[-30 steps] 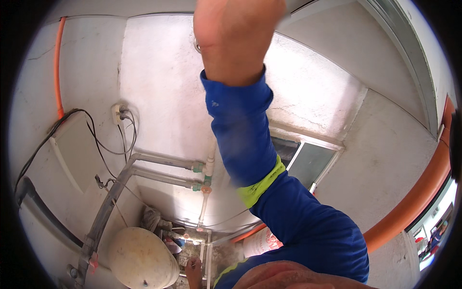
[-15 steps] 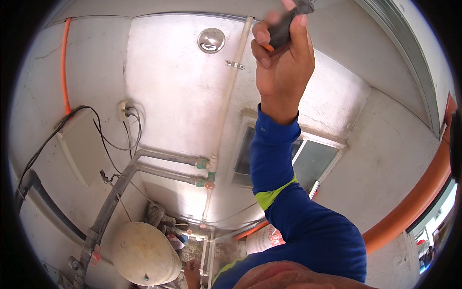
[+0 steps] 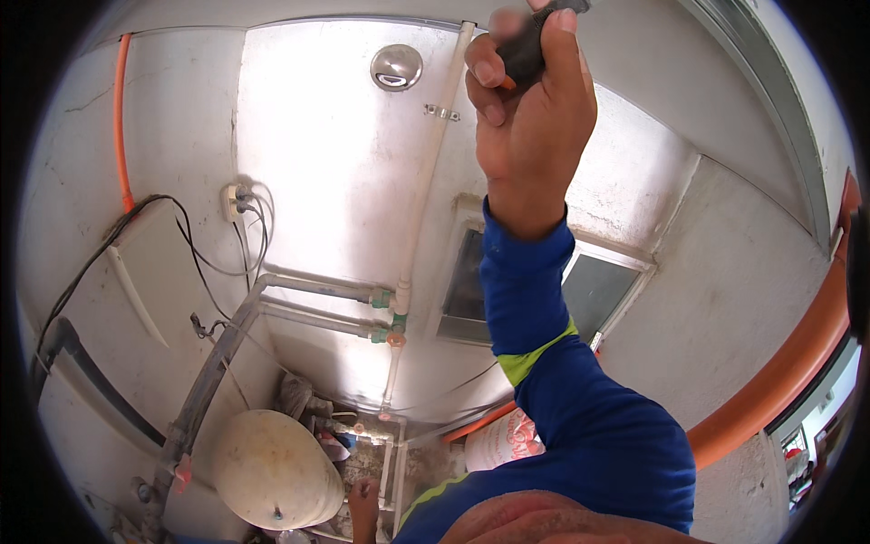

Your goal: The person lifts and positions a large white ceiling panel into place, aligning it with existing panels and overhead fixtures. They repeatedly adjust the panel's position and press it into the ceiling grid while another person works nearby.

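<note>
My right hand (image 3: 535, 127) is raised high, its palm side facing me. Its fingers and thumb are wrapped round a black-handled tool (image 3: 524, 56) with an orange patch at the lower end; the tool's top runs out of the picture, so its exact kind does not show. Behind the tool is the pale upper wall. My left hand (image 3: 364, 497) is low down near the bottom edge, small in the picture, with its fingers looking curled; what they hold, if anything, is too small to make out. A large cream rounded tank (image 3: 272, 467) stands just left of it.
Grey pipes (image 3: 213, 381) run along the left wall to a white vertical pipe (image 3: 426, 181). Cables (image 3: 186, 231) hang by an outlet (image 3: 234, 201). A small window (image 3: 594, 290) sits behind my arm; a thick orange pipe (image 3: 770, 381) curves at right. A white bucket (image 3: 498, 444) stands below.
My right hand and the tool have shifted slightly left and up, while the sleeve has moved a little right. My left hand has risen slightly. The grip on the tool looks the same.
</note>
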Tool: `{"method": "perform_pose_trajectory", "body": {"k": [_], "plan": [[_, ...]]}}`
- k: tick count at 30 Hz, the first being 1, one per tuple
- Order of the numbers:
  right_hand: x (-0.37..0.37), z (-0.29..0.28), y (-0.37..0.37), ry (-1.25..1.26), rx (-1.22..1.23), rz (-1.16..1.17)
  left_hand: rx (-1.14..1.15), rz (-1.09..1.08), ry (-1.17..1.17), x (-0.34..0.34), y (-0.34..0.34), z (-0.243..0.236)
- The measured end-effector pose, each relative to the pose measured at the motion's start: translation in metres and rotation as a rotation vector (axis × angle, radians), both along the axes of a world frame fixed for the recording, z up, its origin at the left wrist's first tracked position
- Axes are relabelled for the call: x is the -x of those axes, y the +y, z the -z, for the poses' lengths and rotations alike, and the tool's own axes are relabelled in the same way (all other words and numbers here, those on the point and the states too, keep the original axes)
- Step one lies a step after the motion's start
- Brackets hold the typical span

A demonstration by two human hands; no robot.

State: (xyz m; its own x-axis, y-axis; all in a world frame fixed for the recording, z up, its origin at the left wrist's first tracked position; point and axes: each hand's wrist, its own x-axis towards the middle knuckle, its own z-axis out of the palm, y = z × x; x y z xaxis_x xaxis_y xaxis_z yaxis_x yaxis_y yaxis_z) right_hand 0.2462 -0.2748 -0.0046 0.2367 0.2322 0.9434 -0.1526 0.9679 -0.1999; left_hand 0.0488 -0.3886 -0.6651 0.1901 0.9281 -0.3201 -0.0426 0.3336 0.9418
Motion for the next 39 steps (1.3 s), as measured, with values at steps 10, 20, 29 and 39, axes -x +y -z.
{"method": "perform_pose_trajectory", "body": {"k": [10, 20, 29, 39], "plan": [[0.047, 0.013, -0.005, -0.051, -0.026, 0.022, -0.046, 0.116, 0.031, -0.014, 0.009, -0.021], [-0.028, 0.105, 0.037, -0.158, 0.400, 0.065, -0.039, 0.060, -0.006, -0.030, 0.000, -0.001], [-0.090, 0.035, 0.026, -0.276, 0.262, 0.366, -0.029, 0.057, -0.015, -0.011, -0.007, -0.002], [-0.078, 0.023, 0.057, -0.426, 0.207, 0.399, -0.464, -0.222, 0.059, 0.032, 0.094, -0.126]]}}
